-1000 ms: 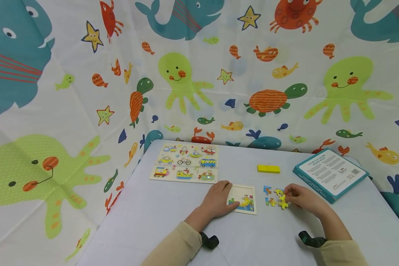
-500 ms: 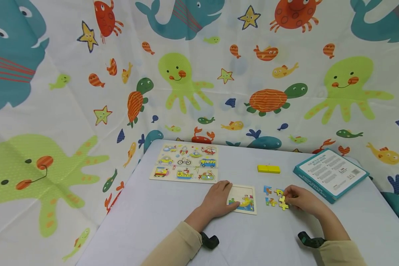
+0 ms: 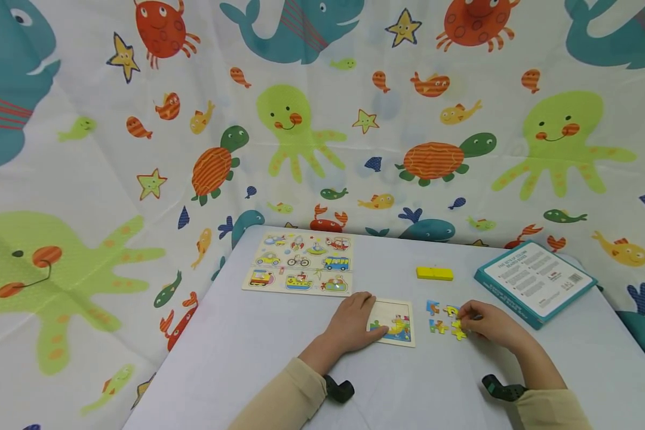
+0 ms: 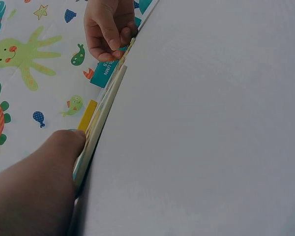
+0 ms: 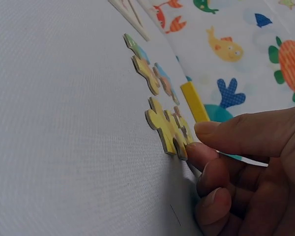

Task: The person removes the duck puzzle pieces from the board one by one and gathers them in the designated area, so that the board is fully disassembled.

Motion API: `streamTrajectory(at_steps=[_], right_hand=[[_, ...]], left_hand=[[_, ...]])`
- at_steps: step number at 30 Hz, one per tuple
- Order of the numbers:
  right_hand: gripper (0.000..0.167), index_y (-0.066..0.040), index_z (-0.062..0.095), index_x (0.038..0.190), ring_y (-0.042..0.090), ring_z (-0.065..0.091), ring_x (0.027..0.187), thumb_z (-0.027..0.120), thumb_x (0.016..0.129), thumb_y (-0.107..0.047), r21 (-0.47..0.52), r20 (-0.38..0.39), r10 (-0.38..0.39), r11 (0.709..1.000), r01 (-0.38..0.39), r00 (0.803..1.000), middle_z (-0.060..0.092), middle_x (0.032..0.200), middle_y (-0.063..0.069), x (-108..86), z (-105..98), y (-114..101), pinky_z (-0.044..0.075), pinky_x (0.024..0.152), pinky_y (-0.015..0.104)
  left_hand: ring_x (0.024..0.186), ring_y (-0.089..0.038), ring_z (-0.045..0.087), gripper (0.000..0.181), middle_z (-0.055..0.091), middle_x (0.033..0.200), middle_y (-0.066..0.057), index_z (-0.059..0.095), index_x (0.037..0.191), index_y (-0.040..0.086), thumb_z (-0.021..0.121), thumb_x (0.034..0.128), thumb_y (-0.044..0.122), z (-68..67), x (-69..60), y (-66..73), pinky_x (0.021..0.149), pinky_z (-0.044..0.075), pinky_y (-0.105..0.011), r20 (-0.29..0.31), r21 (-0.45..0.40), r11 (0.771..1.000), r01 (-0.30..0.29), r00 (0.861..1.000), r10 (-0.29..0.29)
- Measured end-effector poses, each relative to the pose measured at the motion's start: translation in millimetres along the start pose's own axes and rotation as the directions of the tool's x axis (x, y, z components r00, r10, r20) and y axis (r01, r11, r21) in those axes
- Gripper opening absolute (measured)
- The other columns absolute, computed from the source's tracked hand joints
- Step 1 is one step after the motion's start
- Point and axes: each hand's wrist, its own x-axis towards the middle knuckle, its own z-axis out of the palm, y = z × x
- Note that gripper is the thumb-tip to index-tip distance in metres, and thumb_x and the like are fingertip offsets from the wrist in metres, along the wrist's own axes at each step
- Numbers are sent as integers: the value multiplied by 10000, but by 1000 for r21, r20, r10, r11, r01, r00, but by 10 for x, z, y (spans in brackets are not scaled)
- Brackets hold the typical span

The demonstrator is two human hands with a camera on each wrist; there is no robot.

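Note:
My left hand (image 3: pixel 352 322) rests on the left part of a small picture puzzle board (image 3: pixel 403 307), its thumb lying over the picture. In the left wrist view the thumb (image 4: pixel 71 140) presses on the board's edge. Several loose jigsaw pieces lie to the board's right. At the near right one, a yellow jigsaw piece (image 3: pixel 458 335), my right hand (image 3: pixel 489 322) has its thumb and index finger. The right wrist view shows the index fingertip at the edge of the yellow jigsaw piece (image 5: pixel 160 125), with the other fingers curled. The exact contact is partly hidden.
A vehicle puzzle board (image 3: pixel 298 263) lies at the back left. Behind the pieces is a yellow block (image 3: pixel 434 273). A teal-and-white box (image 3: pixel 534 283) occupies the back right of the white table (image 3: pixel 247 358). A sea-animal cloth (image 3: pixel 322 131) hangs behind.
The yellow jigsaw piece has shifted slightly toward the near edge at my right fingers. My left hand and the board stay put. The cloth at the left edge has swung.

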Motion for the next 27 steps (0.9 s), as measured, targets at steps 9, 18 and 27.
streamTrajectory(at_steps=[9,18,27], right_hand=[[239,-94,616,1114,201,539,842,654,950,-264,-27,-13,-23,999,22,1000,602,1036,69,47,12,-92,474,652,279],[238,-91,629,1116,201,549,784,661,947,-256,-30,0,-103,994,103,995,600,1025,68,115,144,-404,482,627,287],[247,-158,684,1146,191,542,860,684,927,-272,-97,14,-120,988,121,993,632,1093,33,243,408,-659,488,705,293]], left_hand=[[1436,-192,352,834,395,1535,-27,391,1519,140,431,919,719,0,7,11,1198,312,-367,-6,8,1000,4,1000,-4],[1445,-191,342,835,387,1544,-23,381,1525,149,421,920,722,0,1,12,1203,306,-370,3,-2,1000,9,1000,-9],[1439,-191,348,835,394,1537,-21,392,1519,148,430,916,724,-17,-10,19,1198,313,-374,-3,-7,1000,10,1000,-10]])
